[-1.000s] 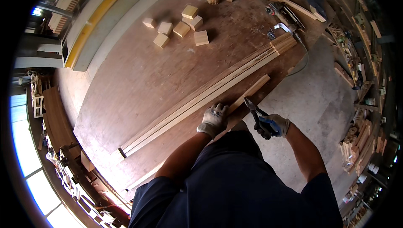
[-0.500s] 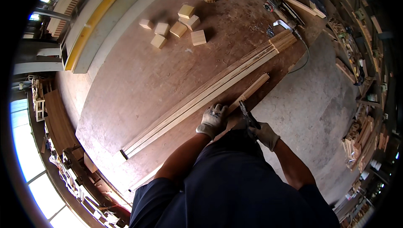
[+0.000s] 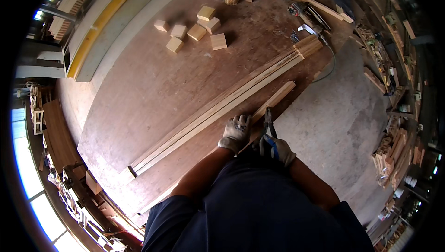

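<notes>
From the head view I see a workshop with a wide brown bench [image 3: 153, 80], wood blocks [image 3: 197, 31] at its far side and long slats [image 3: 218, 108] lying diagonally across it. A shorter strip [image 3: 274, 100] lies along the near edge — its long axis runs from my hands up and to the right. My left hand [image 3: 236, 130], gloved, presses flat on the strip's near end, fingers together. My right hand [image 3: 276, 149] is closed round the pliers [image 3: 268, 124] — jaws pointing up beside the strip, just right of it. The left is nearer.
</notes>
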The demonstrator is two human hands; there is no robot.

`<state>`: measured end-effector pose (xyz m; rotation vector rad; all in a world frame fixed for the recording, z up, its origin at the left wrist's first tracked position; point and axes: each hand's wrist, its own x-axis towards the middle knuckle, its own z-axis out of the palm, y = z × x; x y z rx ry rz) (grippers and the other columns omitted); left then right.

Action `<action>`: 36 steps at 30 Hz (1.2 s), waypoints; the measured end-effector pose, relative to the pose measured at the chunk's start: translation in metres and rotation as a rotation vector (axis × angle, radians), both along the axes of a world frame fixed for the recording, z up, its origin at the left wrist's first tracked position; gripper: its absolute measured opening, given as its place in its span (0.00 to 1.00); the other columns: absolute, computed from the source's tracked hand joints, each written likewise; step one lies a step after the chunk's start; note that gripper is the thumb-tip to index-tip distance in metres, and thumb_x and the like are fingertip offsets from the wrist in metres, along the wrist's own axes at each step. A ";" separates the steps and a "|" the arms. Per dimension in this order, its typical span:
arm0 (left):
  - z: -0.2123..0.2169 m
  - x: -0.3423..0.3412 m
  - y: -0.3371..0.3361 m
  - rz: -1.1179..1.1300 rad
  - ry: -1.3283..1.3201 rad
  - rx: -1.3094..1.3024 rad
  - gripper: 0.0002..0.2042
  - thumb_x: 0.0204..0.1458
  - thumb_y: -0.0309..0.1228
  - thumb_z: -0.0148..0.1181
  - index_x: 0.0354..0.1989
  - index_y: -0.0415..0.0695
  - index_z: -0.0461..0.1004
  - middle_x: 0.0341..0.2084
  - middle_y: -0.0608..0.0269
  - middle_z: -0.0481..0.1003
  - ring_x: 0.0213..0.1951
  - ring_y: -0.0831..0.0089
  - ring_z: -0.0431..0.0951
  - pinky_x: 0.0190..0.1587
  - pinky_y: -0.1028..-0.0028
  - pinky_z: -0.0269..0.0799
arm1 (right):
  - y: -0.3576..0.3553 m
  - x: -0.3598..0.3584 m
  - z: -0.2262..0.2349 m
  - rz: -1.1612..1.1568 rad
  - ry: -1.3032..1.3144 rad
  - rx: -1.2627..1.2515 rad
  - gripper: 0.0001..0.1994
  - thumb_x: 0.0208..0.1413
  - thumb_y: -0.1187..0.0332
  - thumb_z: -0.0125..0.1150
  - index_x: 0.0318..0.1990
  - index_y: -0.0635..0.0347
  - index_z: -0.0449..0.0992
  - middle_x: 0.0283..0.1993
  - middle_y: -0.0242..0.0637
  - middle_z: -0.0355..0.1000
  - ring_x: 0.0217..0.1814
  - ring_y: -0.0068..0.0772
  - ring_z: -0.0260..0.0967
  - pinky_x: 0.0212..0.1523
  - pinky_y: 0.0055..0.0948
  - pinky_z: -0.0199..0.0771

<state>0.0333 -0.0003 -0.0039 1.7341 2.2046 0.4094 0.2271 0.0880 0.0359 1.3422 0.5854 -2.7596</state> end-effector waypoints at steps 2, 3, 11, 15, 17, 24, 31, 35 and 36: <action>0.008 0.003 0.001 -0.038 0.007 -0.084 0.22 0.51 0.36 0.62 0.55 0.43 0.74 0.47 0.49 0.75 0.52 0.50 0.76 0.52 0.54 0.74 | -0.007 -0.003 -0.012 -0.086 0.053 -0.122 0.23 0.75 0.55 0.43 0.54 0.71 0.75 0.52 0.52 0.77 0.53 0.44 0.76 0.59 0.37 0.76; 0.012 0.005 0.002 -0.058 0.010 -0.128 0.23 0.51 0.36 0.63 0.56 0.43 0.74 0.48 0.50 0.75 0.53 0.51 0.76 0.53 0.54 0.73 | -0.009 -0.003 -0.018 -0.130 0.080 -0.184 0.24 0.75 0.55 0.43 0.55 0.71 0.74 0.54 0.54 0.77 0.54 0.47 0.76 0.60 0.39 0.76; -0.001 0.012 0.005 -0.092 0.041 -0.212 0.25 0.50 0.39 0.62 0.57 0.42 0.74 0.51 0.50 0.74 0.53 0.53 0.75 0.54 0.55 0.71 | -0.009 -0.014 0.007 -0.186 0.133 -0.136 0.17 0.74 0.58 0.48 0.51 0.65 0.74 0.46 0.50 0.76 0.47 0.47 0.76 0.53 0.42 0.78; 0.000 0.013 0.001 -0.050 0.042 -0.114 0.22 0.53 0.36 0.60 0.56 0.42 0.75 0.49 0.50 0.74 0.52 0.52 0.75 0.53 0.55 0.72 | 0.003 -0.005 0.029 -0.240 0.137 -0.292 0.18 0.72 0.59 0.49 0.51 0.67 0.76 0.46 0.48 0.78 0.46 0.44 0.77 0.52 0.40 0.80; 0.000 0.013 0.002 -0.062 0.042 -0.164 0.24 0.54 0.37 0.58 0.60 0.43 0.72 0.52 0.50 0.73 0.54 0.53 0.74 0.56 0.55 0.70 | 0.008 -0.001 0.030 -0.140 0.122 -0.270 0.16 0.72 0.59 0.50 0.51 0.64 0.77 0.44 0.46 0.78 0.45 0.42 0.78 0.50 0.39 0.80; 0.009 0.001 0.005 -0.010 -0.081 -0.080 0.20 0.57 0.34 0.57 0.59 0.44 0.75 0.47 0.48 0.77 0.51 0.50 0.76 0.53 0.53 0.74 | 0.020 0.017 0.012 0.341 -0.186 0.353 0.16 0.68 0.58 0.58 0.45 0.65 0.78 0.35 0.40 0.79 0.34 0.37 0.78 0.37 0.36 0.79; 0.003 -0.010 0.004 0.049 -0.203 -0.034 0.17 0.59 0.34 0.56 0.55 0.43 0.75 0.46 0.46 0.77 0.51 0.46 0.77 0.52 0.52 0.77 | 0.043 0.023 0.003 0.508 -0.444 0.687 0.11 0.63 0.63 0.62 0.39 0.63 0.78 0.26 0.33 0.74 0.23 0.27 0.72 0.26 0.29 0.73; 0.000 -0.008 0.003 0.059 -0.222 -0.042 0.17 0.58 0.32 0.55 0.56 0.42 0.75 0.47 0.46 0.77 0.51 0.46 0.77 0.53 0.52 0.76 | 0.075 0.030 0.003 0.791 -0.568 1.218 0.14 0.60 0.60 0.63 0.41 0.64 0.78 0.37 0.57 0.79 0.45 0.63 0.77 0.47 0.50 0.77; 0.000 -0.008 0.004 0.060 -0.227 -0.054 0.17 0.58 0.32 0.55 0.56 0.42 0.75 0.47 0.46 0.77 0.52 0.46 0.77 0.53 0.52 0.76 | 0.075 0.036 -0.007 0.804 -0.569 1.275 0.14 0.60 0.61 0.62 0.44 0.63 0.77 0.37 0.56 0.79 0.44 0.61 0.78 0.47 0.53 0.77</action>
